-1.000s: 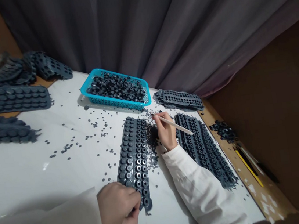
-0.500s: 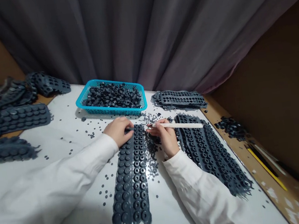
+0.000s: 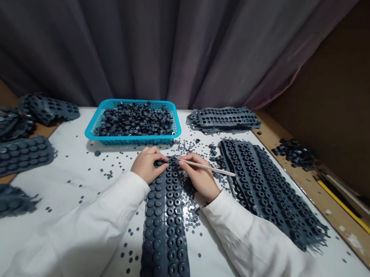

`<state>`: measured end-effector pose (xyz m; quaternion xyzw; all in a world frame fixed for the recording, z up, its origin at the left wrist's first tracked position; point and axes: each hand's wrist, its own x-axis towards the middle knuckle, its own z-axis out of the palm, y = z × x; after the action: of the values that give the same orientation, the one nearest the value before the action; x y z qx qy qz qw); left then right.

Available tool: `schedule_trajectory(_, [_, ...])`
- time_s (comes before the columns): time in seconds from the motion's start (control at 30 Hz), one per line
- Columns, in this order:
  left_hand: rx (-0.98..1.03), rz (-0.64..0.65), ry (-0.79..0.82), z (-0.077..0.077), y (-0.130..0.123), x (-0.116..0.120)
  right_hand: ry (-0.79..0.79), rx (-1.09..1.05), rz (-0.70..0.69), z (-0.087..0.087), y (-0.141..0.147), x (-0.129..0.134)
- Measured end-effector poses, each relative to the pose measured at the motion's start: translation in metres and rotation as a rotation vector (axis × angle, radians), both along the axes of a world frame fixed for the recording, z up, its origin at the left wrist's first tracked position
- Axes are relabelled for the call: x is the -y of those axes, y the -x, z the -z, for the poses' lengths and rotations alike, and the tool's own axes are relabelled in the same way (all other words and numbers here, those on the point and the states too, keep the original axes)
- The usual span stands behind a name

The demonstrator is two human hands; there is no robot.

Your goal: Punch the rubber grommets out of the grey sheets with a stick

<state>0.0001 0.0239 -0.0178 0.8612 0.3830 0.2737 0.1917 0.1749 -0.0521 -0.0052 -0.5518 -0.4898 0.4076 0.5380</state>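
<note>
My left hand [image 3: 149,164] presses the strip's [image 3: 165,233] far end — my right [image 3: 201,176] pinches the stick [image 3: 210,168], tip right at the strip.

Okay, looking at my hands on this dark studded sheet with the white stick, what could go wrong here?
The white stick in your right hand points toward your left hand's fingertips, so a slip might poke them. The studded sheet may shift, since neither hand is at its near end. Loose discs beside it might scatter if your sleeve brushes them.
</note>
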Motion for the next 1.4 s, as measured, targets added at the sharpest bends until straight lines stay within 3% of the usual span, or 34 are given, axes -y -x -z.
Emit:
schedule_trajectory(0.17, [0.039, 0.012, 0.001, 0.0022, -0.0007, -0.0002, -0.063, -0.008, -0.104, 0.0016, -0.0013, 0.001])
schedule_trajectory(0.47, [0.089, 0.023, 0.04, 0.0011, -0.0001, -0.0001, -0.038, -0.047, -0.256, 0.0054, -0.0059, 0.0017])
schedule_trajectory(1.07, [0.109, 0.03, 0.085, 0.002, -0.0007, -0.0011, -0.077, 0.056, -0.264, 0.0018, -0.0037, 0.0026])
schedule_trajectory(1.4, [0.088, 0.024, 0.096, 0.0002, -0.0013, -0.0005, -0.163, 0.264, -0.258, 0.0011, -0.0045, 0.0042])
